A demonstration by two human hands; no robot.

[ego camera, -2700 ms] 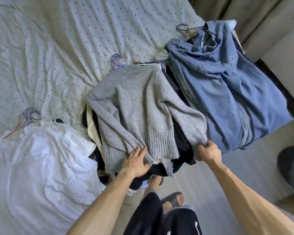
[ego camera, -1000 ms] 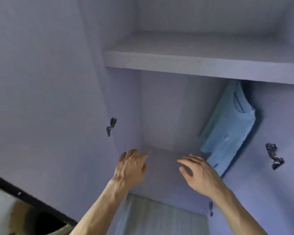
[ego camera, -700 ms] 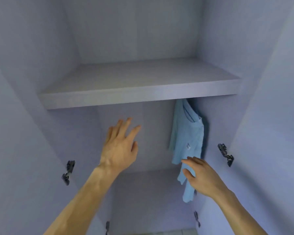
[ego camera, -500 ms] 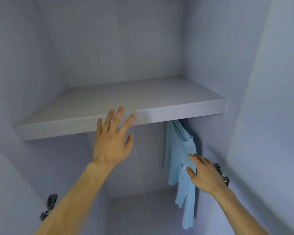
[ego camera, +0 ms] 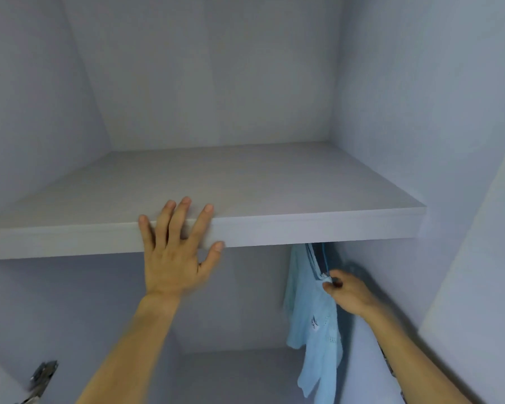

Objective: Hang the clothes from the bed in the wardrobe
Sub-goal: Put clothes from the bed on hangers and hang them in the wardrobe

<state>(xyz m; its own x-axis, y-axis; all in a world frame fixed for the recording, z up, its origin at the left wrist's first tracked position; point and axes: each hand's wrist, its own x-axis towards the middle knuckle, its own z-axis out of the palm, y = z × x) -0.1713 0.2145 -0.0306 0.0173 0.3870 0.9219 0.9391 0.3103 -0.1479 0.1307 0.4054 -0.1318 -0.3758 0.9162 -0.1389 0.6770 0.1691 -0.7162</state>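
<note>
I face the inside of a pale grey wardrobe. My left hand (ego camera: 177, 252) lies with straight, spread fingers over the front edge of the wardrobe shelf (ego camera: 303, 228). Below the shelf on the right hangs a light blue shirt (ego camera: 312, 310) on a blue hanger (ego camera: 324, 258). My right hand (ego camera: 347, 293) pinches the shirt at its shoulder, near the hanger. The rail under the shelf is hidden. The bed and its clothes are out of view.
The wardrobe's side walls close in left and right. An open door panel (ego camera: 478, 258) stands at the right. A metal door hinge (ego camera: 40, 377) sits at the lower left. The space under the shelf left of the shirt holds no garment.
I turned from the bed's clothes to the wardrobe. My left hand rose and landed on the shelf edge. My right hand reached the blue shirt and took hold of its shoulder.
</note>
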